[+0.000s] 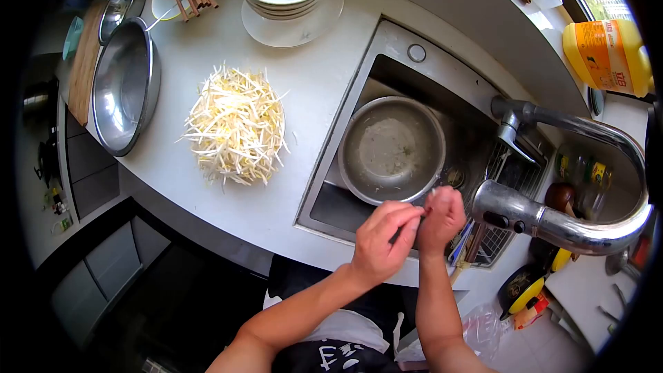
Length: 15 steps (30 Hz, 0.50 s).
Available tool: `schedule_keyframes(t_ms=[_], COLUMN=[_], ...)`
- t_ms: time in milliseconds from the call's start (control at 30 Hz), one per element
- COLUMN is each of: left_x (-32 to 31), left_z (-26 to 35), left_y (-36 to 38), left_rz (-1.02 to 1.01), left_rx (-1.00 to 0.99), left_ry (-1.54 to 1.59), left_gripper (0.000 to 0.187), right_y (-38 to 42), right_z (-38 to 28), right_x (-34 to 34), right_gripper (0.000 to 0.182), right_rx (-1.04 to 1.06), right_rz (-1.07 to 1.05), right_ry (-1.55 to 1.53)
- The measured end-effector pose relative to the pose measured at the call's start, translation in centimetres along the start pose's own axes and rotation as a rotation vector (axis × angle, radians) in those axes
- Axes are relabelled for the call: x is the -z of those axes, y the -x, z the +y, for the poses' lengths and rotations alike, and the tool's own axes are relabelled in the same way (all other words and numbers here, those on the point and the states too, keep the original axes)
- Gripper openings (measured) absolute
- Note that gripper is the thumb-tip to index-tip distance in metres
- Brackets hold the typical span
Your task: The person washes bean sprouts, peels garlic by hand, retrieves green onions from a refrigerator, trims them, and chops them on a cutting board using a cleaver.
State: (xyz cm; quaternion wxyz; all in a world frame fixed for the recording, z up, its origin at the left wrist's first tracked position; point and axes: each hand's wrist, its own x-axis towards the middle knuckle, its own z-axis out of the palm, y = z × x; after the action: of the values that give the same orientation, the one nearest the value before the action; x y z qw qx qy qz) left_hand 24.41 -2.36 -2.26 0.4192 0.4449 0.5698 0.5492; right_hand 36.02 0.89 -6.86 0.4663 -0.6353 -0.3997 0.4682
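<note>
The white desk (311, 76) spans the scene, with the sink (331, 225) set into its right side. The large faucet (573, 224) arches in from the right, its head beyond the right hand (442, 220).

In the sink sits the round steel basin (392, 146), upright, with what looks like shallow water and a few pale and greenish scraps (407, 151) in it. The bean sprouts (236, 128) are heaped on the desk, left of the sink and well apart from both hands. Judging by this, the bulk of the sprouts is out of the basin, and only the scraps are left in it.

The left hand (381, 243) is at the basin's near edge, fingers bent and fairly narrow; whether its tips are closed cannot be told. The right hand is just beside it, at the basin's near right edge, fingers folded in almost to a fist. Whether either hand pinches some small bit cannot be made out. The basin is just beyond both; the scraps lie farther in.
</note>
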Motion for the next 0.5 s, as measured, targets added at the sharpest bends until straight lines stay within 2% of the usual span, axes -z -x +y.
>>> schedule_keyframes(t_ms=[33, 67, 100, 167, 233, 300, 367, 400, 433, 500], left_x=[0.0, -0.1, -0.3, 1.7, 3.6, 5.9, 8.6, 10.0, 11.7, 15.0], left_z=[-2.1, -4.9, -8.5, -7.9, -5.6, -3.7, -0.9, 0.7, 2.6, 5.7], left_y=[0.6, 1.4, 2.6, 2.6, 3.1, 1.5, 1.5, 1.4, 1.2, -0.3], left_rz=[0.012, -0.034, 0.193, 0.198, 0.190, 0.164, 0.158, 0.192, 0.205, 0.246], left_rx=[-0.001, 0.501, 0.922, 0.978, 0.931, 0.814, 0.635, 0.484, 0.482, 0.033], left_ry=[-0.063, 0.110, 0.461, 0.560, 0.553, 0.544, 0.286, 0.207, 0.204, -0.129], left_gripper=[0.015, 0.016, 0.019, 0.019, 0.020, 0.021, 0.021, 0.020, 0.020, 0.020], right_y=[-0.2, -1.2, -2.3, -2.1, 0.7, 0.7, 1.7, 2.1, 2.6, 3.6], right_z=[3.0, 5.9, 8.3, 8.4, 3.8, 1.6, -1.0, -3.4, -5.6, -9.3], right_x=[0.0, 0.3, 0.5, -0.4, -1.8, -4.4, -7.1, -8.8, -10.6, -14.1], right_gripper=[0.036, 0.035, 0.034, 0.033, 0.033, 0.033, 0.034, 0.032, 0.032, 0.027], right_rx=[0.131, -0.391, -0.910, -0.842, -0.730, -0.712, -0.565, -0.475, -0.477, -0.164], right_rz=[0.018, -0.038, -0.105, -0.178, -0.223, -0.239, -0.242, -0.293, -0.307, -0.424], right_ry=[0.308, 0.026, -0.262, -0.196, -0.214, -0.241, -0.182, -0.175, -0.175, -0.232])
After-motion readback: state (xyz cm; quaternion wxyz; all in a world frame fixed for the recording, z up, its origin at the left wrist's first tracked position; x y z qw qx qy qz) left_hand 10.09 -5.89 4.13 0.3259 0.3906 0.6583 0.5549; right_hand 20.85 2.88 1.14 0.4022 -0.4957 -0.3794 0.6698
